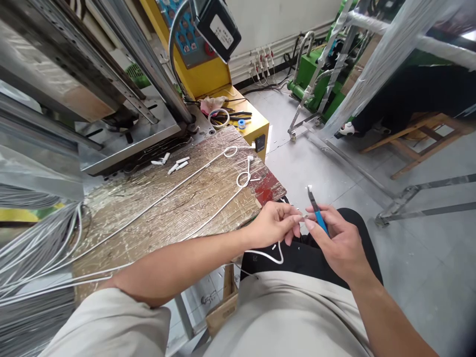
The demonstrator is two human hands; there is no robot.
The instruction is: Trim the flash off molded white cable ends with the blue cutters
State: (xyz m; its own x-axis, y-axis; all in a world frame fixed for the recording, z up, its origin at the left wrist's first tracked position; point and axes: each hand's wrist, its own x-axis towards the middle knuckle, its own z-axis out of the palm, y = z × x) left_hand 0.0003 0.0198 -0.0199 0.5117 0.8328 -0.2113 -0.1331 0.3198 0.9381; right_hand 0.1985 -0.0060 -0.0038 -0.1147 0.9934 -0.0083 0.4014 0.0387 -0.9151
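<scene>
My left hand (277, 220) is closed in a pinch on the end of a thin white cable (267, 257) that loops down over my lap. My right hand (336, 238) is closed around a small blue-handled cutter (316, 208), its tip pointing up and away. The fingertips of both hands meet at the cable end, just past the corner of the workbench (156, 208). Two more white cables (208, 166) with loops and connectors lie stretched across the foil-covered bench top.
A moulding machine (111, 99) with a yellow control box (201, 54) stands behind the bench. Small white plug pieces (174, 163) lie near it. A bundle of white cables (33, 248) hangs at left. Another person sits on a wooden stool (420, 134) at right.
</scene>
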